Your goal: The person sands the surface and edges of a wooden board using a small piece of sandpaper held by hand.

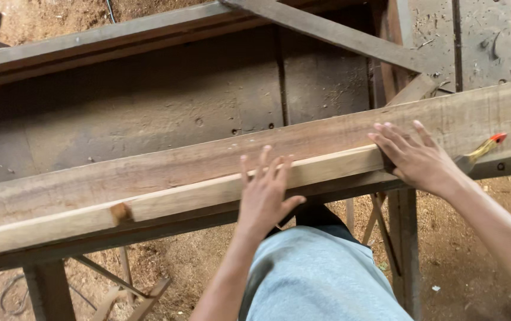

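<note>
A long rough wooden plank (166,163) lies across a dark workbench (148,101), slanting up to the right. A paler narrow wooden strip (184,196) lies along the plank's near edge. My left hand (265,191) rests flat on the strip with fingers spread. My right hand (417,158) lies flat at the strip's right end, fingers spread over the plank. Neither hand holds anything. A pencil-like tool with a red tip (481,152) sits on the plank just right of my right hand.
A diagonal wooden brace (332,32) crosses the bench top at the back. Bench legs (404,244) and thin cross-braces (109,276) stand below. Sawdust covers the ground (463,249). My grey-clad knee (321,273) is close to the bench edge.
</note>
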